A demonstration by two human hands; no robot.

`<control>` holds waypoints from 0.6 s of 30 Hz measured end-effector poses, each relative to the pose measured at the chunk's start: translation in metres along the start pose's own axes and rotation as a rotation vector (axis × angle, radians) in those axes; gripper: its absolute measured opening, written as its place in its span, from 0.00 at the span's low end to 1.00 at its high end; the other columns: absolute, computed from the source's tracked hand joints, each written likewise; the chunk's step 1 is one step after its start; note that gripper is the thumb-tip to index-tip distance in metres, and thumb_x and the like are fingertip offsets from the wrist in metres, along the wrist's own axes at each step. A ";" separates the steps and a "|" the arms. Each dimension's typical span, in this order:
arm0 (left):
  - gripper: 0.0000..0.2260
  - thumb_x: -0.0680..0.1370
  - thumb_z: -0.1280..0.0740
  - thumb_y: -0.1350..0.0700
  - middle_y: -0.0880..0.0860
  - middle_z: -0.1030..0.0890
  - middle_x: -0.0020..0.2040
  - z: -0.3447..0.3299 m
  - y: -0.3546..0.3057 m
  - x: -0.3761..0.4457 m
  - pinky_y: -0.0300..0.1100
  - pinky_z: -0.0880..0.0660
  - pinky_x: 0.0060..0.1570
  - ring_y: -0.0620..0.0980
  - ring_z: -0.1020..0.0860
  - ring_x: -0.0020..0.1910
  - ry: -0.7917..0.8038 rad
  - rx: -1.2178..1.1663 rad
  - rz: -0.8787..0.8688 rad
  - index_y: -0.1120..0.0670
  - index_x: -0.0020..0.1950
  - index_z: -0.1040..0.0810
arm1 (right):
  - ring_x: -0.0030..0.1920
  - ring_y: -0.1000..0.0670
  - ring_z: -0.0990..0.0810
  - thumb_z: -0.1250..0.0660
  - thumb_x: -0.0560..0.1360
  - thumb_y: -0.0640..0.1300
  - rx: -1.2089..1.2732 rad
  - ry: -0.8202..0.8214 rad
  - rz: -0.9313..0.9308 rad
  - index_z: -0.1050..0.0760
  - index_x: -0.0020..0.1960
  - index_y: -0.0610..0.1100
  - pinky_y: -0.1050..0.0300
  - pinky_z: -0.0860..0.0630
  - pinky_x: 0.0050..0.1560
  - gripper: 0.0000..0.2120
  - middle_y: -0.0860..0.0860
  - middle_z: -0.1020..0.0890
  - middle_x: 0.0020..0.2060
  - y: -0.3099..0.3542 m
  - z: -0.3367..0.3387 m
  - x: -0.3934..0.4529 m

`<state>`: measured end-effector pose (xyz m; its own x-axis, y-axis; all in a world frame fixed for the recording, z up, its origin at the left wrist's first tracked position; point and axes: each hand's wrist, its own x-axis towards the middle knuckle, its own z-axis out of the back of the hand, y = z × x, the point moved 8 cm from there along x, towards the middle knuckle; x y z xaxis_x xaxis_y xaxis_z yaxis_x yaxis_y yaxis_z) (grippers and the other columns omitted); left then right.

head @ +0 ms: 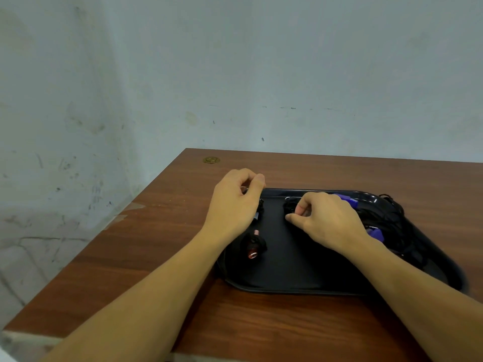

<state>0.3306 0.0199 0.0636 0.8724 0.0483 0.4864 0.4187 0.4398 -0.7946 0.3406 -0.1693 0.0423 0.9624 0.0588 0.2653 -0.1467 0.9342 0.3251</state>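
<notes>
Fig.: head view, read L to R. Far L, a scuffed pale wall [78, 126] stands behind a wooden table [156, 231]. A small brass disc [211, 160] is set in the tabletop nr its far-L corner. The left hand [235, 202] hovers over the far-L corner of a black tray [287, 267], with fingers curled in and thumb tip against the forefinger. A faint glint shows in the pinch, but what it grips, if anything, cannot be told. A short dark lead [260, 209] pokes out just beside the palm's R edge, inside the tray; contact w/ the hand is unclear. Nearer the viewer, by the L wrist, a coiled black cable w/ copper-pink plugs [253, 245] lies on the tray floor, apart from both hands. Centre of the tray is bare floor. The right hand [326, 220] rests low over the tray's far half, knuckles up. Its thumb and curled forefinger grasp a black cable clump [290, 203], which sits on the tray nr the far rim, just L of the knuckles. Behind and R of this hand are purple plugs [349, 199], and a 2nd set shows by the wrist. A loose tangle of black cables [392, 222] fills the tray's R end and spills over the rim, partly blurred.
</notes>
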 end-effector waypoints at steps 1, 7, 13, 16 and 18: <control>0.11 0.82 0.37 0.52 0.47 0.20 0.47 0.000 -0.001 0.000 0.39 0.27 0.52 0.44 0.21 0.48 0.004 0.006 -0.003 0.52 0.42 0.20 | 0.43 0.54 0.20 0.30 0.74 0.60 0.002 -0.004 0.007 0.25 0.39 0.53 0.55 0.24 0.43 0.12 0.58 0.20 0.36 0.000 0.001 0.000; 0.11 0.82 0.37 0.52 0.45 0.21 0.47 -0.001 -0.002 -0.002 0.38 0.27 0.52 0.42 0.22 0.49 0.018 0.033 -0.006 0.51 0.42 0.20 | 0.40 0.58 0.23 0.31 0.74 0.62 -0.006 -0.002 0.064 0.25 0.41 0.54 0.57 0.30 0.38 0.13 0.59 0.21 0.36 0.004 0.001 -0.003; 0.12 0.83 0.37 0.51 0.46 0.21 0.47 -0.004 -0.002 -0.002 0.30 0.29 0.47 0.41 0.22 0.46 0.032 0.059 -0.019 0.52 0.43 0.19 | 0.41 0.56 0.23 0.34 0.77 0.57 0.085 -0.138 0.117 0.23 0.44 0.54 0.57 0.30 0.42 0.08 0.61 0.21 0.38 0.000 0.035 -0.003; 0.12 0.83 0.37 0.51 0.46 0.21 0.47 -0.004 -0.002 -0.001 0.32 0.29 0.48 0.41 0.22 0.47 0.029 0.077 -0.034 0.52 0.42 0.19 | 0.40 0.56 0.24 0.34 0.78 0.53 0.070 -0.080 0.104 0.23 0.45 0.55 0.57 0.30 0.44 0.04 0.63 0.22 0.38 -0.015 0.048 0.000; 0.12 0.82 0.37 0.51 0.47 0.21 0.46 -0.004 -0.003 -0.001 0.37 0.27 0.50 0.41 0.22 0.47 0.030 0.080 -0.047 0.51 0.42 0.20 | 0.39 0.61 0.24 0.32 0.77 0.50 0.036 0.000 0.117 0.23 0.43 0.56 0.59 0.31 0.41 0.04 0.63 0.22 0.37 -0.026 0.050 -0.002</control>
<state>0.3298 0.0148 0.0637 0.8602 -0.0004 0.5100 0.4384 0.5116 -0.7390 0.3312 -0.2111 0.0791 0.9383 0.1667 0.3030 -0.2660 0.9078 0.3244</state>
